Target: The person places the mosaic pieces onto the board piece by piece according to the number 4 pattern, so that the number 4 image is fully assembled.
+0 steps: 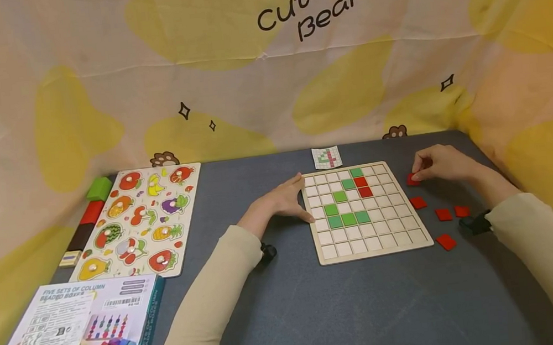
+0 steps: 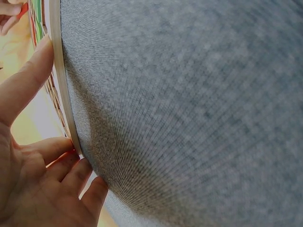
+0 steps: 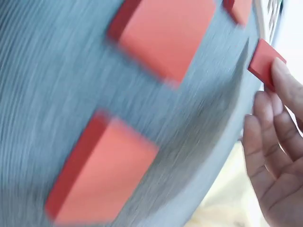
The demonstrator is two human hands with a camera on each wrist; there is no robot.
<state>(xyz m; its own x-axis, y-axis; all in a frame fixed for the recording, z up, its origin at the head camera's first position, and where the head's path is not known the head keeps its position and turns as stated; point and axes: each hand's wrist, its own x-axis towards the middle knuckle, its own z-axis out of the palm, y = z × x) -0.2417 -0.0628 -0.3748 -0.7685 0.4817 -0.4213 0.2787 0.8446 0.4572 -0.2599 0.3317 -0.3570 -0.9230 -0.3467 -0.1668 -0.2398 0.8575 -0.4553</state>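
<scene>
A wooden grid board (image 1: 379, 253) lies on the dark table with several green tiles (image 1: 348, 219) and two red tiles (image 1: 365, 192) in its cells. My left hand (image 1: 281, 201) spreads along the board's left side, thumb and fingertips touching its edge, as the left wrist view also shows. Beyond the board's upper right side, my right hand (image 1: 443, 162) pinches a red square tile (image 3: 264, 64) between thumb and fingers. More loose red tiles (image 1: 446, 242) lie on the table near that wrist. Behind the board is a small card (image 1: 327, 157) with a green and red grid pattern.
To the left lies a fruit puzzle board (image 1: 151, 229), with coloured blocks (image 1: 92, 212) in a row along its outer side. A beaded-toy box (image 1: 72, 331) sits at the front left. Printed fabric (image 1: 228, 83) walls in the table's back and sides.
</scene>
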